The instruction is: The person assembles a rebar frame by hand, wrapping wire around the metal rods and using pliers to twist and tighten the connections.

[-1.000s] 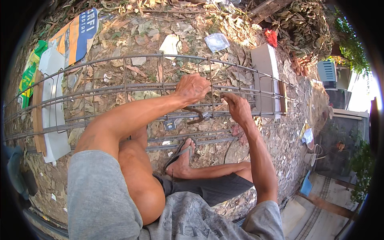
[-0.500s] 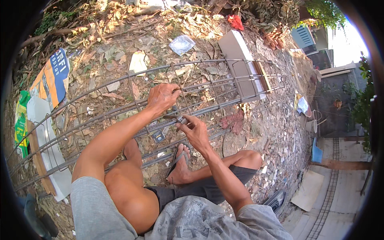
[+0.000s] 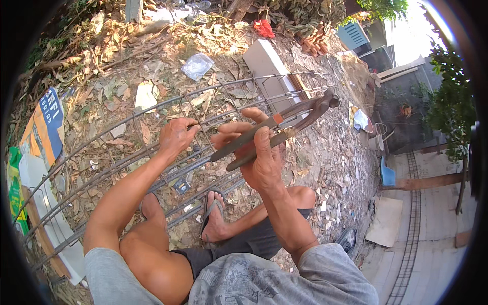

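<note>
Bright daylight, sky (image 3: 413, 33) blown out upper right. Sunlit patches on leaf litter (image 3: 104, 43), upper left. Pincers (image 3: 277, 118) legible. Fisheye bending, black rim.

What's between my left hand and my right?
In the head view, bars of the rebar cage show between left hand and right hand, with leafy ground beneath.
</note>
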Available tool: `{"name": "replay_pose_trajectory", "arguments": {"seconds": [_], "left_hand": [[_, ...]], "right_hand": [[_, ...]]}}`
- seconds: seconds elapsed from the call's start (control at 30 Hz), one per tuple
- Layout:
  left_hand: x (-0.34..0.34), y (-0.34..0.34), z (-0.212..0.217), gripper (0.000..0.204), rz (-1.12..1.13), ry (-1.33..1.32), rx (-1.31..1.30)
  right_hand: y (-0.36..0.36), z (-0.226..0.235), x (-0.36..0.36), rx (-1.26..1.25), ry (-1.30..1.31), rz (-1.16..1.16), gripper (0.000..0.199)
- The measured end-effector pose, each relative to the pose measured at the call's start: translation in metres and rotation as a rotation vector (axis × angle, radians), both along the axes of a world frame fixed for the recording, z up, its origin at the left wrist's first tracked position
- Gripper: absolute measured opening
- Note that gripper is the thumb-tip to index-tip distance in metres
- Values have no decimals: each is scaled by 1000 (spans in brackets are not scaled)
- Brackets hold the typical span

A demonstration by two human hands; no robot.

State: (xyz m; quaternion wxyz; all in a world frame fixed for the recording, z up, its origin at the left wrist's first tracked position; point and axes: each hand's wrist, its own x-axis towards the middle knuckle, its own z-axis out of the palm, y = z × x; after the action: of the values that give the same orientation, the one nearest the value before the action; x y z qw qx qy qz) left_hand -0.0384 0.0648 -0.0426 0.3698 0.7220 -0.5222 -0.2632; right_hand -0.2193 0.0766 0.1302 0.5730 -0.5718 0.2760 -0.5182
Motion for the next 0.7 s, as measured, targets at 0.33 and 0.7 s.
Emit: {"name": "replay_pose_trajectory", "arguments": {"seconds": [0.33,0.7], "left_hand": [[-6,-2,-17,25,19,1,-183],[-10,-8,-27,21,-30,-109,-206]], "right_hand": [[-83,34,-39,-67,1359,407,61],[-98,28,7,-1412,2078,539,66]]}}
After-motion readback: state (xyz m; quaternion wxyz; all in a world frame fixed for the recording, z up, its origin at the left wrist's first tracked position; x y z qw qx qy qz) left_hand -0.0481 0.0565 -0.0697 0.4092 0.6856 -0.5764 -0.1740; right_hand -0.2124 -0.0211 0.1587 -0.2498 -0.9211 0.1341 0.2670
